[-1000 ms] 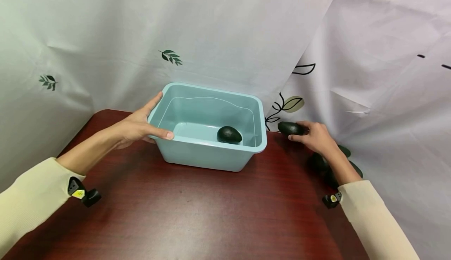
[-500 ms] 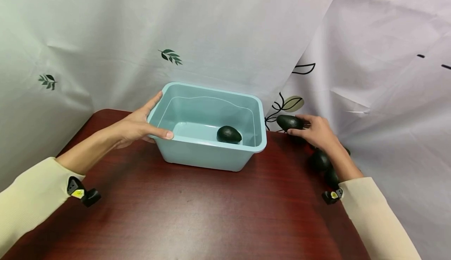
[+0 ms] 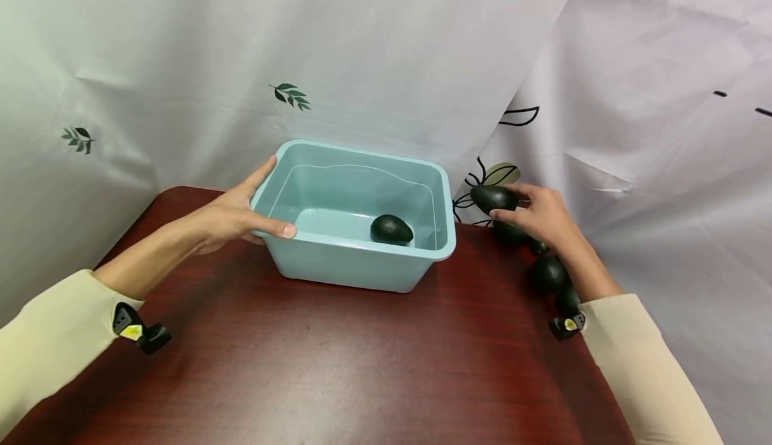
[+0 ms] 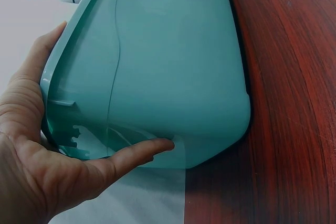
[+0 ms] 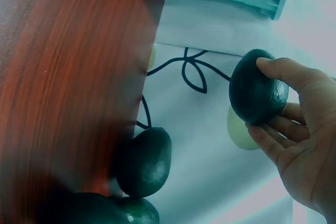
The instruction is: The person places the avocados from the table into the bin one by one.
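Item 1. Held avocado (image 5: 247,90), one, dark green: sitting in the right hand (image 3: 543,216), off the table (image 3: 338,358). The thumb is pressing one face and the fingers are supporting the opposite side in a pinching grasp. Handling, by judgement: light for one hand, firm-skinned, probably bruising if dropped. Its skin is shining in patches (a fingertip hold may be proving slick). Advisable hold: around the broad middle, thumb opposing fingers.

Item 2. Blue bin (image 3: 344,264), one: standing on the table between the hands. The left hand (image 3: 228,220) is grasping its nearest end, thumb lying over the near rim. Handling, by judgement: light, stiff plastic, the rim offering the surest hold.

Item 3. Binned avocado (image 3: 391,229), one: lying on the bin floor, well apart from the left hand, towards the right hand's side.

Item 4. Loose avocados (image 3: 547,275), several: lying just below the right hand and beside its wrist; the right forearm (image 3: 586,269) may be hiding more, so the count is remaining uncertain.

Views. Only the head view is showing the binned avocado. The left wrist view is revealing fingers tucking beneath the rim, largely concealed from above. The right wrist view is exposing the gap separating the held avocado from the loose ones.
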`<state>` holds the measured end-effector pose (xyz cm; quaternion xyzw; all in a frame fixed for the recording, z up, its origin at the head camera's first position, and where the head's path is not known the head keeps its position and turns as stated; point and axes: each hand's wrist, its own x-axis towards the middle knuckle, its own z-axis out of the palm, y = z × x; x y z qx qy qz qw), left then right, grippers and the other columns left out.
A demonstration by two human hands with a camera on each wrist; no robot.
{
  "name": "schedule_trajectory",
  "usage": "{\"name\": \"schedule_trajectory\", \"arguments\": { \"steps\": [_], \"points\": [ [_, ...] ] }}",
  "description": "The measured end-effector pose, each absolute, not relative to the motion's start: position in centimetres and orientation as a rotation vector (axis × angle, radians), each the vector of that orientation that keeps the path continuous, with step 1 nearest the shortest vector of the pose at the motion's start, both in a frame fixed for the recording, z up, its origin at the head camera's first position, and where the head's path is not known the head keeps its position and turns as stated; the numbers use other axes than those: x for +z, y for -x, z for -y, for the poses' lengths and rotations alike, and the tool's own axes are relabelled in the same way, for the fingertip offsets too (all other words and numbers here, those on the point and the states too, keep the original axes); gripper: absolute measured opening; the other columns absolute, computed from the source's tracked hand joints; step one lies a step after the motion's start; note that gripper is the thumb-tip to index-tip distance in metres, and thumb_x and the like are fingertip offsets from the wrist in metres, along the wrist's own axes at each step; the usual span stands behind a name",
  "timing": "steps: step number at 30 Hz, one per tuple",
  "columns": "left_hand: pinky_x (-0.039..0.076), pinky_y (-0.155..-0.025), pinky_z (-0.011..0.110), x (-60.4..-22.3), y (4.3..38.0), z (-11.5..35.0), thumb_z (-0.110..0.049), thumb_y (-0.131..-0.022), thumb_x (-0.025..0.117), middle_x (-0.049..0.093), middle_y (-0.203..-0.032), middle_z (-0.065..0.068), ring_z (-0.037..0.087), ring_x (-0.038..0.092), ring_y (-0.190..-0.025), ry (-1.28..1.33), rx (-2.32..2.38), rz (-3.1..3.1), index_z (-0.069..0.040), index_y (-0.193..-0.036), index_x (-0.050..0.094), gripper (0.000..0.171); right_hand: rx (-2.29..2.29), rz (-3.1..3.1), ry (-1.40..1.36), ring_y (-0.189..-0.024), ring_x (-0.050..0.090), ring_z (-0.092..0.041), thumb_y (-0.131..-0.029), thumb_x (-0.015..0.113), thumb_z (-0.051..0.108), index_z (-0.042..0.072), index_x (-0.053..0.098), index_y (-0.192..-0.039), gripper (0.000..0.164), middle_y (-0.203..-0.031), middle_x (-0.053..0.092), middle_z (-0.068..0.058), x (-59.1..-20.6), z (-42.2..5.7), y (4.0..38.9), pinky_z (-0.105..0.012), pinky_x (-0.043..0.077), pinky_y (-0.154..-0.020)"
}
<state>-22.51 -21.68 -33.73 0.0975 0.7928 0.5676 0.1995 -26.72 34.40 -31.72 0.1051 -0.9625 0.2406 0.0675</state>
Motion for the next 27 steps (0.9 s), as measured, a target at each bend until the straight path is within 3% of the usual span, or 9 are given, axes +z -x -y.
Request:
{"name": "schedule_trajectory", "arguments": {
  "steps": [21,27],
  "points": [
    [0.061,-0.106,0.071,-33.8,22.5,21.6,-0.019,-0.094,0.090,0.015,-0.185,0.017,0.047,0.039,-0.158,-0.274,1.597,-2.208,-0.053,-0.176,-0.019,0.141,0.799,2.905,-0.282,-0.136,0.071,-0.050,-0.095,0.092,0.043,0.004,0.066,-0.156,0.077,-0.157,0.066,-0.028,-29.0,-33.2,27.3,-0.062,0.058,-0.113],
    [0.062,-0.106,0.069,-33.7,22.5,21.6,-0.019,-0.093,0.091,0.015,-0.185,0.017,0.047,0.039,-0.158,-0.268,1.592,-2.213,-0.051,-0.176,-0.019,0.141,0.792,2.905,-0.296,-0.136,0.071,-0.049,-0.096,0.091,0.044,0.004,0.066,-0.156,0.076,-0.154,0.068,-0.027,-28.0,-32.9,27.6,-0.062,0.058,-0.113]
  ]
}}
